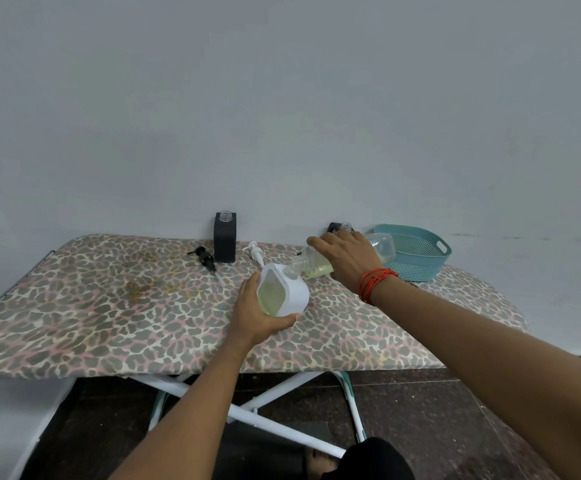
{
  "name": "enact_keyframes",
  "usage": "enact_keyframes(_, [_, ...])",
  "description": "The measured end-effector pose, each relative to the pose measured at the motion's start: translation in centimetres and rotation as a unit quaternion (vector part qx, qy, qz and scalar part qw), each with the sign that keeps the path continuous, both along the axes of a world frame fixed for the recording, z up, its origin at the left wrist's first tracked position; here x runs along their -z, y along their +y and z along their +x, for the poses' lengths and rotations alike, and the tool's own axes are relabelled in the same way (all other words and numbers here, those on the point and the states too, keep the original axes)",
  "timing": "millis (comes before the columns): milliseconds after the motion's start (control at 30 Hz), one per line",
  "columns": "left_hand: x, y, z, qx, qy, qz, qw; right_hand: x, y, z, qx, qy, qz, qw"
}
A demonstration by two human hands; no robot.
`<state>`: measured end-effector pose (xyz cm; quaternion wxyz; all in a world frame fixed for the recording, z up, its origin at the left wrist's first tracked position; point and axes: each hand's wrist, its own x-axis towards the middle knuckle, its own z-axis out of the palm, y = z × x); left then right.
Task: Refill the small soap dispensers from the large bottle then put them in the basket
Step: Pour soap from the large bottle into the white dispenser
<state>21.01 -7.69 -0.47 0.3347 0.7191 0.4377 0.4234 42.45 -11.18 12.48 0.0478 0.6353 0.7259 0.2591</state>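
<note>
My left hand (252, 315) grips a white square soap dispenser (287, 292), tilted, with pale green soap showing through its clear side. My right hand (346, 261) holds the large clear bottle (316, 265) on its side, its neck at the dispenser's open mouth and green soap lying in its lower part. A black dispenser (225, 241) stands uncapped at the back of the board. Another dark dispenser (337, 227) is mostly hidden behind my right hand. The teal basket (420, 256) sits at the back right.
A black pump head (206, 260) and a white pump head (257, 253) lie on the leopard-print ironing board (109, 306). A grey wall rises right behind the board. White crossed legs and dark floor show below.
</note>
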Motion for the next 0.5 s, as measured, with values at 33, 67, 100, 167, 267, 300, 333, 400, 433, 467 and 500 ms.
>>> enact_keyframes(33, [0.08, 0.04, -0.04, 0.000, 0.002, -0.001, 1.000, -0.03, 0.01, -0.02, 0.000, 0.001, 0.000, 1.000])
enact_keyframes(67, [0.18, 0.09, -0.06, -0.001, 0.005, -0.004, 1.000, -0.05, -0.01, -0.05, 0.000, 0.001, -0.001, 1.000])
enact_keyframes(100, [0.25, 0.13, -0.07, -0.002, 0.007, -0.006, 1.000, -0.07, -0.02, -0.09, 0.000, 0.000, -0.002, 1.000])
enact_keyframes(167, [0.33, 0.20, -0.04, -0.003, 0.008, -0.011, 1.000, -0.11, -0.03, -0.10, 0.000, -0.001, -0.001, 1.000])
enact_keyframes(267, [0.20, 0.13, 0.02, -0.002, 0.005, -0.008, 1.000, -0.16, 0.01, -0.08, -0.001, 0.002, -0.001, 1.000])
enact_keyframes(300, [0.14, 0.10, 0.02, -0.003, 0.005, -0.007, 1.000, -0.17, 0.01, -0.09, -0.002, 0.004, -0.001, 1.000])
enact_keyframes(333, [0.12, 0.10, 0.04, -0.004, 0.005, -0.007, 1.000, -0.18, 0.01, -0.10, -0.002, 0.005, -0.001, 1.000])
enact_keyframes(400, [0.10, 0.07, 0.04, -0.005, 0.003, -0.008, 1.000, -0.19, -0.02, -0.12, -0.002, 0.003, -0.001, 1.000])
enact_keyframes(433, [0.11, 0.06, 0.03, -0.005, 0.003, -0.010, 1.000, -0.19, -0.04, -0.14, -0.001, 0.002, -0.001, 1.000])
enact_keyframes(467, [0.05, 0.01, 0.02, -0.004, 0.002, -0.012, 1.000, -0.20, -0.06, -0.14, -0.001, 0.002, -0.002, 1.000])
enact_keyframes(500, [0.02, -0.02, 0.00, -0.002, 0.001, -0.014, 1.000, -0.21, -0.06, -0.15, 0.000, 0.002, -0.002, 1.000])
